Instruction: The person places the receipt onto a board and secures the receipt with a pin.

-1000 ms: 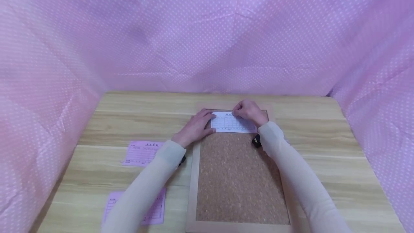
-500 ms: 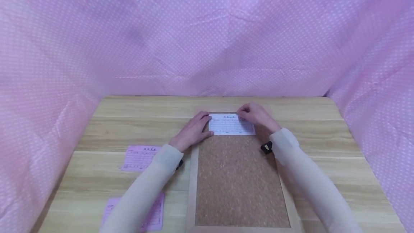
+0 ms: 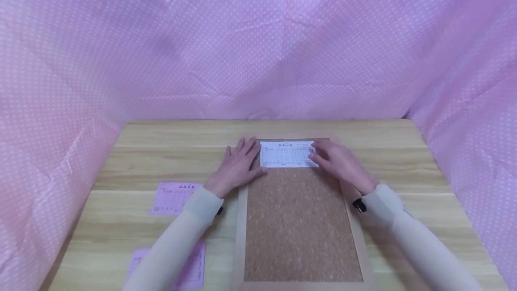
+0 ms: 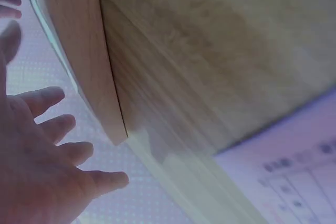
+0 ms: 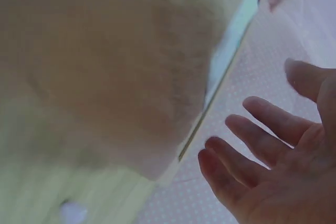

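A white printed form slip [image 3: 286, 155] lies across the top of a wood-framed corkboard [image 3: 300, 228]. On its heading, at the top middle, shows a small pale green spot [image 3: 287, 143]. My left hand [image 3: 234, 165] rests at the slip's left edge with fingers spread, thumb by the lower left corner. At the right edge, my right hand [image 3: 341, 163] has its thumb and fingertips over the slip's end, fingers apart and relaxed. In the left wrist view the board's wooden frame [image 4: 79, 51] stands beside the spread fingers [image 4: 58, 127].
Two pink printed slips lie on the wooden table [image 3: 404, 156] left of the board: an upper slip [image 3: 167, 199] and a lower slip [image 3: 194, 271] partly under the left sleeve. A small white blob [image 5: 73, 212] shows in the right wrist view. Pink dotted cloth [image 3: 258, 48] surrounds the table.
My right hand has left the slip's top middle, where its fingers were pinched together, and moved right to the slip's edge, opening. The green spot now shows there. Left-hand fingers have spread wider.
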The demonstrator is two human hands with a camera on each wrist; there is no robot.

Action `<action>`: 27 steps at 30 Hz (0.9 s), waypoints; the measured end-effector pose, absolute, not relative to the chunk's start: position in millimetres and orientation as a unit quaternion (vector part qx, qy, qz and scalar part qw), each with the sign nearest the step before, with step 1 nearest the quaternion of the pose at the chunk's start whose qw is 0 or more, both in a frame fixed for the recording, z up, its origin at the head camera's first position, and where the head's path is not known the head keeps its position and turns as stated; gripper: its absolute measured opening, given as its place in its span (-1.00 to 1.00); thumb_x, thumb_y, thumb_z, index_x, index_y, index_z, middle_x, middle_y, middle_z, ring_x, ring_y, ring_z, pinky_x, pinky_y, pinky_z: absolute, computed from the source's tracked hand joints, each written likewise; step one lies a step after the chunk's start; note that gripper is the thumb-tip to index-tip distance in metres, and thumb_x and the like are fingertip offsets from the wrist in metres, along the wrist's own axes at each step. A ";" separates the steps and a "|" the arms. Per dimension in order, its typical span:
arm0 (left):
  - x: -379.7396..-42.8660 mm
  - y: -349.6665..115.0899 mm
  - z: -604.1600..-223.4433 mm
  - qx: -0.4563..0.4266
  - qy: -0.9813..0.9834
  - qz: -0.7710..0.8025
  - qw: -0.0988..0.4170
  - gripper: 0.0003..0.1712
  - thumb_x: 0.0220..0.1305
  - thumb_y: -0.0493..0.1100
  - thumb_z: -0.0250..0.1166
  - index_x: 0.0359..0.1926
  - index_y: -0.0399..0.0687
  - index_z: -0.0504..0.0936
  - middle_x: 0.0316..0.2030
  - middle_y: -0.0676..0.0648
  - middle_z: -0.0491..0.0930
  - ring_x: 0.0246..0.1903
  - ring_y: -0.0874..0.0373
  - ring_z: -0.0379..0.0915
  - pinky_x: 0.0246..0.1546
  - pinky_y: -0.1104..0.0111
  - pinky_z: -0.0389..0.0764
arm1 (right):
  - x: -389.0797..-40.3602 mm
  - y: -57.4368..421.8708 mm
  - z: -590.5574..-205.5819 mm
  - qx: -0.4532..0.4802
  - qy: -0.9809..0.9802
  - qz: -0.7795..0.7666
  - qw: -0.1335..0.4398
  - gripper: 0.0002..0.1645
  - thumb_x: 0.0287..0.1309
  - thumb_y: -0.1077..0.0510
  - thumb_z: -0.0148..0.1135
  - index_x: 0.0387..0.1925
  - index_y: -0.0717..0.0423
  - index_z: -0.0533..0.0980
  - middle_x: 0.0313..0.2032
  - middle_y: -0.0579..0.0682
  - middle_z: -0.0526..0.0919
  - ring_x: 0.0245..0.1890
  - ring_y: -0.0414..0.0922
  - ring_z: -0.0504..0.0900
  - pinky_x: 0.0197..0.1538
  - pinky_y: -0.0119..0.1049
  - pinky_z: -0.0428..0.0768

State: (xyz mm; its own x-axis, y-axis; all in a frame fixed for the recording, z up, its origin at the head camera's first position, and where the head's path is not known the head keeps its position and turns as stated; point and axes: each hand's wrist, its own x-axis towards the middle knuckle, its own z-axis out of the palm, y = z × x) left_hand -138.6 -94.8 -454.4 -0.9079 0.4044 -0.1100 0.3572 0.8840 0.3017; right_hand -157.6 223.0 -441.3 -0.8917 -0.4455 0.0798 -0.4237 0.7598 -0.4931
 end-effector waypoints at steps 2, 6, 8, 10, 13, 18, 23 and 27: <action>-134.9 -97.0 -454.9 0.197 0.967 0.140 0.078 0.02 0.42 0.45 0.11 0.63 -0.03 0.11 0.65 -0.13 -0.16 0.60 -0.23 -0.36 0.45 -0.39 -0.20 | -152.0 227.2 -445.2 -0.259 0.937 -0.234 0.010 -0.36 0.44 -0.01 0.27 0.30 0.40 0.47 0.30 0.40 0.49 0.31 0.33 0.46 0.35 0.25 0.41; -126.9 -104.5 -456.3 0.198 0.967 0.150 0.060 0.05 0.39 0.49 0.09 0.64 0.00 0.08 0.65 -0.14 -0.19 0.60 -0.26 -0.41 0.43 -0.42 -0.31 | -142.3 232.9 -452.6 -0.309 0.931 -0.196 -0.014 -0.23 0.34 -0.08 0.37 0.33 0.40 0.44 0.40 0.39 0.38 0.39 0.35 0.36 0.36 0.31 0.38; -123.1 -108.6 -457.2 0.200 0.967 0.152 0.051 0.05 0.38 0.50 0.09 0.64 0.02 0.10 0.65 -0.15 -0.19 0.60 -0.26 -0.43 0.41 -0.44 -0.35 | -137.3 235.8 -455.1 -0.315 0.932 -0.179 -0.012 -0.16 0.33 -0.14 0.37 0.38 0.36 0.41 0.45 0.37 0.31 0.44 0.39 0.25 0.37 0.38 0.31; -119.3 -112.4 -458.3 0.203 0.967 0.151 0.045 0.05 0.38 0.51 0.08 0.63 0.01 0.12 0.65 -0.16 -0.20 0.59 -0.26 -0.45 0.40 -0.45 -0.36 | -132.9 238.8 -456.4 -0.311 0.936 -0.166 0.000 -0.10 0.33 -0.21 0.35 0.44 0.30 0.36 0.50 0.32 0.25 0.48 0.41 0.17 0.38 0.44 0.23; -113.4 -117.8 -459.7 0.205 0.968 0.141 0.033 0.05 0.37 0.52 0.06 0.63 0.01 0.14 0.65 -0.17 -0.21 0.59 -0.27 -0.44 0.39 -0.46 -0.36 | -128.4 243.4 -457.7 -0.296 0.944 -0.146 0.026 -0.04 0.37 -0.28 0.26 0.52 0.23 0.27 0.56 0.27 0.13 0.53 0.42 0.02 0.41 0.49 0.10; -103.1 -127.6 -460.7 0.207 0.970 0.125 0.011 0.08 0.37 0.55 0.02 0.63 -0.02 0.13 0.64 -0.18 -0.19 0.59 -0.30 -0.40 0.39 -0.48 -0.26 | -125.2 250.1 -461.5 -0.288 0.947 -0.133 0.051 0.01 0.40 -0.36 0.18 0.57 0.19 0.19 0.60 0.22 0.03 0.56 0.37 -0.08 0.46 0.45 0.01; -92.2 -143.2 -460.8 0.203 0.972 0.119 0.000 0.07 0.36 0.55 0.05 0.62 -0.02 0.16 0.65 -0.16 -0.21 0.60 -0.28 -0.42 0.40 -0.47 -0.24 | -123.3 254.6 -466.5 -0.292 0.945 -0.133 0.055 0.04 0.40 -0.37 0.16 0.58 0.21 0.15 0.60 0.23 0.03 0.56 0.38 -0.06 0.46 0.43 0.04; -85.0 -161.1 -459.3 0.200 0.974 0.105 -0.006 0.07 0.36 0.53 0.08 0.61 -0.04 0.17 0.65 -0.19 -0.20 0.59 -0.30 -0.41 0.40 -0.47 -0.24 | -123.0 257.4 -469.0 -0.289 0.946 -0.135 0.055 0.03 0.40 -0.36 0.16 0.58 0.22 0.16 0.60 0.22 0.03 0.56 0.37 -0.05 0.46 0.42 0.06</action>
